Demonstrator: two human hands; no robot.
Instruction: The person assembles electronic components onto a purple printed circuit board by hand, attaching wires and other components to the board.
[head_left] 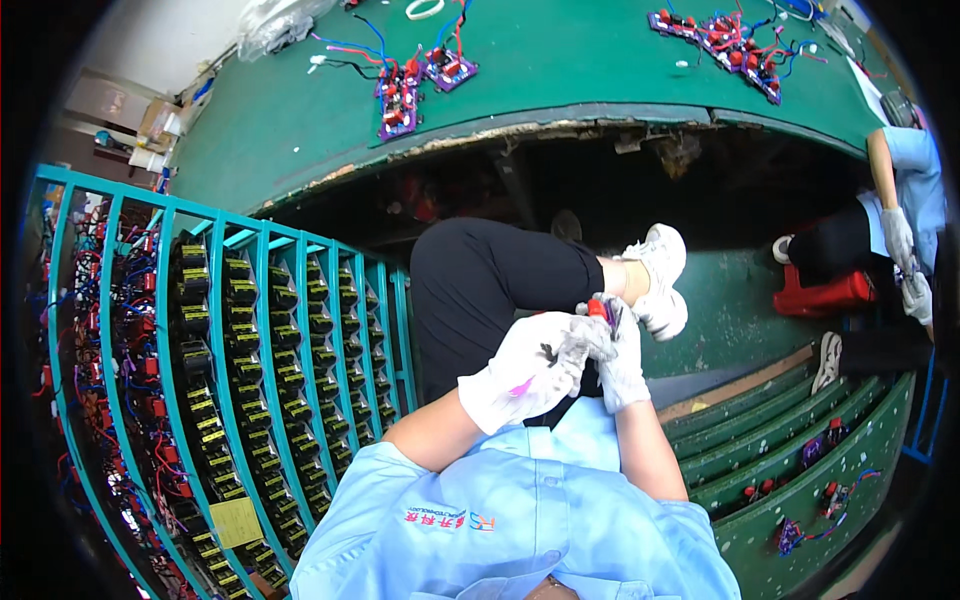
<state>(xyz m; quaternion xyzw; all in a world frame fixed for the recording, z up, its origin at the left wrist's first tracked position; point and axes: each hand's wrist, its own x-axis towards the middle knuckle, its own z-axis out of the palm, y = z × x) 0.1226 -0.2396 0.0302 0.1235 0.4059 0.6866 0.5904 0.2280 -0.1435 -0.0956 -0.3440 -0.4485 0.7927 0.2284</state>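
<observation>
Circuit board (599, 309) lies forward-right of the left hand (540, 362), fingers bunched against it; the right hand (623, 350) pinches it. From here, its long axis escapes me.

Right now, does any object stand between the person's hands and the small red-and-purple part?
Nothing visible stands in the way, apart from the white gloves: the small red-and-purple part is at the fingertips of the left hand and right hand, partly hidden by them.

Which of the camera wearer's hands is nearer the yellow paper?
Left. The left hand is to the right of the yellow paper; the right hand is even farther right.
</observation>
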